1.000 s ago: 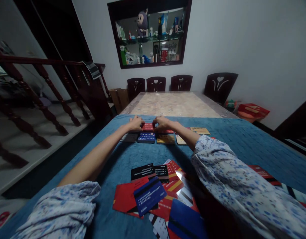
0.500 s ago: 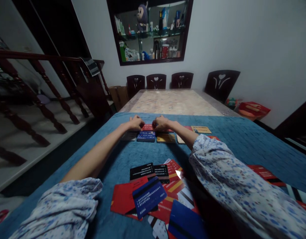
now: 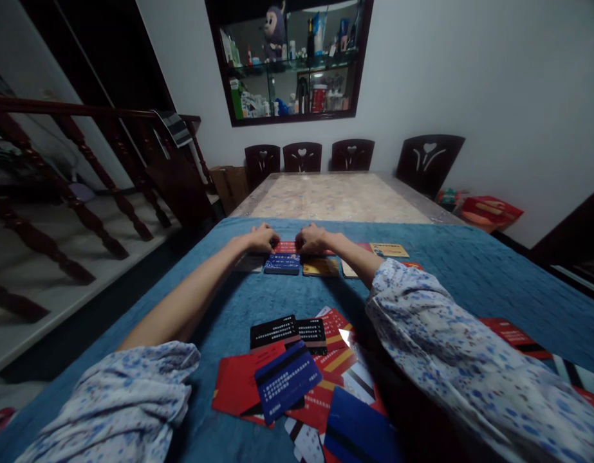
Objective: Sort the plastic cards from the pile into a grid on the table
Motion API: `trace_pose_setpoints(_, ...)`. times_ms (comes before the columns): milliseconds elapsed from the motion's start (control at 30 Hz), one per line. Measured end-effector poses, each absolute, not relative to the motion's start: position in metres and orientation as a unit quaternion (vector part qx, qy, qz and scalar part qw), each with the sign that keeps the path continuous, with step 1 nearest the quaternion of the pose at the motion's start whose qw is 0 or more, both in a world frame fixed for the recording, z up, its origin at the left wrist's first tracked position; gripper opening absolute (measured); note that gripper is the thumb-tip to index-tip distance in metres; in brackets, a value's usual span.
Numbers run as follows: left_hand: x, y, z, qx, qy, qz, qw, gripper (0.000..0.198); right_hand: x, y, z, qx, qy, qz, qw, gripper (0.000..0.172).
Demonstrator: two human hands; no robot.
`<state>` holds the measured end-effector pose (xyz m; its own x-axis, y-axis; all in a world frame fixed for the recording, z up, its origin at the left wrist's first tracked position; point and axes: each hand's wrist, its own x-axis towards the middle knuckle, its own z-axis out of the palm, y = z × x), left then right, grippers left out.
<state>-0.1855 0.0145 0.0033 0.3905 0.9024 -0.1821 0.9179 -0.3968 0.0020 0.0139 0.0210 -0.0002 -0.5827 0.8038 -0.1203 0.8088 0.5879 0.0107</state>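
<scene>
Both my hands reach to the far rows of cards on the blue cloth (image 3: 190, 360). Between them lies a red card (image 3: 286, 247); my left hand (image 3: 262, 238) closes its fingers on the left end, and my right hand (image 3: 312, 238) closes on the right end. Just in front of it is a stack of blue cards (image 3: 282, 263), with a gold stack (image 3: 320, 267) to its right and a pale card (image 3: 250, 263) to its left. A yellow card (image 3: 389, 250) lies at the right end of the back row. My right forearm covers part of the rows.
A loose, overlapping pile of red, black and blue cards (image 3: 287, 381) lies nearest me. More red cards (image 3: 516, 337) lie at the right. Behind the cloth, the bare tabletop (image 3: 330, 196) runs to dark chairs (image 3: 302, 158). A wooden railing (image 3: 79, 186) stands at the left.
The view has shifted very slightly. My hands stay at the two ends of the red card, with no clear movement of the cards.
</scene>
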Motion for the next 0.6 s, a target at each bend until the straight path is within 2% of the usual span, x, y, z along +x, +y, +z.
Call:
trace_pose_setpoints(200,-0.1839,0.0159,0.0038,0.837,0.538,-0.089,0.042,0.029,0.0155,0.0218,-0.0006,0.453,0.889,-0.038,0.055,0.035)
trace_pose_setpoints(433,-0.1791,0.0138,0.0094,0.830,0.546,-0.108,0.041,0.042,0.0137,0.0204,0.0014,0.458,0.886,-0.042,0.062,0.035)
trace_pose_setpoints(600,-0.1799,0.0155,0.0100,0.827,0.549,-0.117,0.034,0.044,0.0123,0.0177,0.0055,0.460,0.884,-0.032,0.081,0.037)
